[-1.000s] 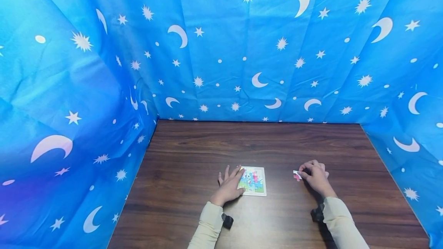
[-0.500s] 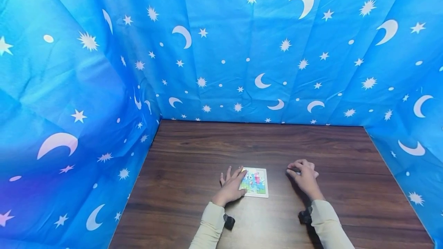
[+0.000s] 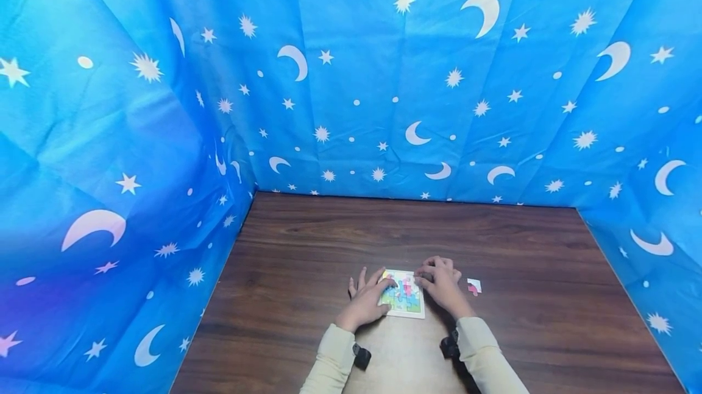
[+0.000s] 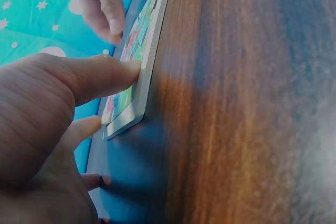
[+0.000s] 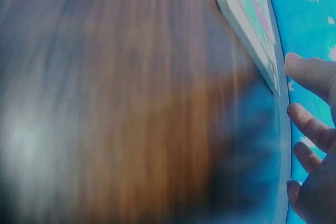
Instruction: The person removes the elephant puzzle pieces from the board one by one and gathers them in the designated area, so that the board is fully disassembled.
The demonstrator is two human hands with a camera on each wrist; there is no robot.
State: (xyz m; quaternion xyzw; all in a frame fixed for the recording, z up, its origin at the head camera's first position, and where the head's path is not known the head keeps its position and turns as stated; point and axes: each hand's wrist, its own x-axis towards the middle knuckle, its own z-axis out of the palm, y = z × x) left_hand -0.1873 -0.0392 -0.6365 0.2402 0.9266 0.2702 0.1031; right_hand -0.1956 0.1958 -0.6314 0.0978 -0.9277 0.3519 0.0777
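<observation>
A small square jigsaw puzzle in a white frame lies on the table, its picture coloured green, blue and pink. My left hand rests over its left side with fingers spread; in the left wrist view the thumb lies across the near edge. My right hand is at the puzzle's upper right corner, thumb and index fingertips close together; I cannot tell whether a piece is between them. Its other fingers are bent loosely in the right wrist view. A loose pink-and-white puzzle piece lies right of that hand.
The dark wooden table reaches back to a blue cloth printed with white moons and stars. That cloth also hangs along the left and right sides. A black wrist camera sits at each sleeve cuff.
My right hand has moved left from beside the loose piece to the puzzle's right edge, leaving that piece in view on the table. My left hand has stayed on the puzzle.
</observation>
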